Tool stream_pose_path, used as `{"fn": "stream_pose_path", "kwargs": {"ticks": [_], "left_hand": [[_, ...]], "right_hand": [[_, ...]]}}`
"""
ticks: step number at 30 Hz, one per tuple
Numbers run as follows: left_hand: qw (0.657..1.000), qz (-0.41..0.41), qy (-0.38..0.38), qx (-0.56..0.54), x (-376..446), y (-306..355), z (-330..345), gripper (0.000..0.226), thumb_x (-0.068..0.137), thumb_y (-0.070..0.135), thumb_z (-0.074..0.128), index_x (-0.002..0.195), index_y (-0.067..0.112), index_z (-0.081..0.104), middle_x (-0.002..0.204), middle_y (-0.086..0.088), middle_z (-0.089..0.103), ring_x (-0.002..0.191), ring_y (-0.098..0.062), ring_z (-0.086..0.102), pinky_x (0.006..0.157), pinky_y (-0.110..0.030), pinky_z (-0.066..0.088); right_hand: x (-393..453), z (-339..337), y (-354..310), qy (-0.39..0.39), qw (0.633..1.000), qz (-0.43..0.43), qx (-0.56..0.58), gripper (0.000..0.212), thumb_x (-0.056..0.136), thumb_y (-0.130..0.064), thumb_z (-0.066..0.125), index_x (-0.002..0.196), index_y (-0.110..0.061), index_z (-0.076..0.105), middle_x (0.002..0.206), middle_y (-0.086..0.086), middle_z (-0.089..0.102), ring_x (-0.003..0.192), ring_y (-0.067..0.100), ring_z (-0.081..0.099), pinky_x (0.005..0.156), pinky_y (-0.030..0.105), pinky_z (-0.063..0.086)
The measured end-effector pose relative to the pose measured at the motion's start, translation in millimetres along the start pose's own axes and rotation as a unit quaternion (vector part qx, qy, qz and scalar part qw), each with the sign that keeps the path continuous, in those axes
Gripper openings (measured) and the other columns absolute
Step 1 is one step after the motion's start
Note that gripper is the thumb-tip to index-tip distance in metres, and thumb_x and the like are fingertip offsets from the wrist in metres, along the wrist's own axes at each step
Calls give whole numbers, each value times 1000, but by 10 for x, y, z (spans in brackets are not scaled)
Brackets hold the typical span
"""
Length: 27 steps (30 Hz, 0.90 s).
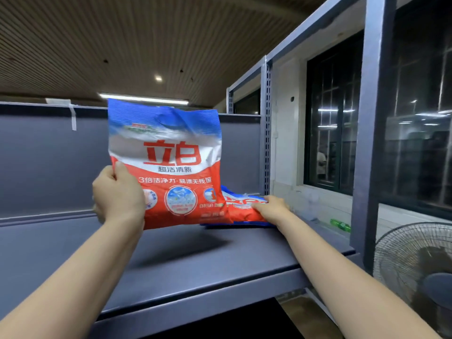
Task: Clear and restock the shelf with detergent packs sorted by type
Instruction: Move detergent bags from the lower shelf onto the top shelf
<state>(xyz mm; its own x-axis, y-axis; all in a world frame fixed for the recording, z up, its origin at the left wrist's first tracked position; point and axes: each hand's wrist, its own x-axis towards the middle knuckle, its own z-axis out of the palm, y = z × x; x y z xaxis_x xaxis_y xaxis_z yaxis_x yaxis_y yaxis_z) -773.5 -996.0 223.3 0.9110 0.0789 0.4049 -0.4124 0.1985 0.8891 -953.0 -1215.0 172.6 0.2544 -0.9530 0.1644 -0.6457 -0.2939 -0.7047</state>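
Observation:
My left hand (118,194) grips the left edge of a red, white and blue detergent pack (168,165), holding it upright just above the grey shelf board (186,255). Behind its lower right corner a second pack of the same colours (241,204) lies flat on the shelf near the right upright. My right hand (270,207) rests on that lying pack, fingers laid over its right end. Part of the flat pack is hidden by the raised one.
A grey back panel (49,157) closes the shelf's rear. A perforated metal upright (266,128) and a thick post (371,133) frame the right side. Beyond them are a window, a green bottle (340,225) on the sill and a standing fan (415,267).

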Motion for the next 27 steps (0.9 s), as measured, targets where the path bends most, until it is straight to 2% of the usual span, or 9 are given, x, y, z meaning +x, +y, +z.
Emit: {"fn": "stream_pose_path", "kwargs": {"ticks": [5,8,9,12,14,16,18,22,27], "left_hand": [[995,-95,3,24,-161,48,562,29,99,32,35,95,14,58,115,-15,62,105,-36,56,89,-36,42],[985,-150,-81,28,-191,5,936,32,100,24,40,127,7,42,143,-17,40,125,-34,45,101,-36,35],[975,-157,-146,54,-200,-60,1053,51,97,27,46,141,8,28,151,-17,27,132,-35,37,107,-39,32],[890,-61,-331,307,-265,-272,1247,96,82,60,54,152,18,3,159,-8,-3,144,-35,5,116,-51,10],[806,39,-422,413,-294,-401,1242,99,69,73,48,150,25,18,158,-4,12,145,-32,9,115,-53,5],[778,49,-483,399,-272,-492,1173,100,60,66,54,148,26,26,155,-3,25,142,-29,21,116,-50,13],[772,57,-486,405,-261,-569,1106,102,53,59,54,146,29,28,152,-3,31,139,-31,27,114,-50,17],[775,106,-435,445,-316,-541,980,76,80,50,55,146,26,28,150,-3,35,135,-29,35,110,-42,30],[783,167,-377,465,-404,-366,722,44,88,36,49,129,20,49,133,-4,53,120,-26,49,97,-33,40]], "right_hand": [[-198,-188,91,-64,993,-95,-17,58,84,-42,62,138,-24,47,142,10,40,130,30,39,108,33,34],[-274,-223,157,-76,986,-139,-44,61,88,-35,62,143,-22,39,147,9,34,135,25,35,109,29,28],[-252,-208,177,-71,986,-144,-50,63,88,-35,61,144,-22,36,148,10,33,136,25,33,111,30,27],[-206,-142,215,-58,985,-146,-69,63,89,-33,59,145,-20,34,148,9,34,137,25,31,112,34,27],[-205,-119,213,-51,984,-149,-85,63,89,-32,57,146,-20,33,150,8,33,139,25,29,114,36,26],[-194,-103,206,-47,983,-153,-89,61,89,-32,55,146,-23,33,151,6,32,140,25,27,114,38,25],[-196,-99,204,-48,982,-156,-97,62,89,-33,54,147,-25,32,152,5,31,140,26,25,115,40,25],[-271,-120,213,-39,981,-165,-94,58,89,-33,55,143,-24,37,149,4,36,138,26,31,112,40,29],[-445,-208,174,-33,978,-190,-78,49,86,-33,58,133,-22,49,137,4,52,127,28,45,104,38,39]]}}
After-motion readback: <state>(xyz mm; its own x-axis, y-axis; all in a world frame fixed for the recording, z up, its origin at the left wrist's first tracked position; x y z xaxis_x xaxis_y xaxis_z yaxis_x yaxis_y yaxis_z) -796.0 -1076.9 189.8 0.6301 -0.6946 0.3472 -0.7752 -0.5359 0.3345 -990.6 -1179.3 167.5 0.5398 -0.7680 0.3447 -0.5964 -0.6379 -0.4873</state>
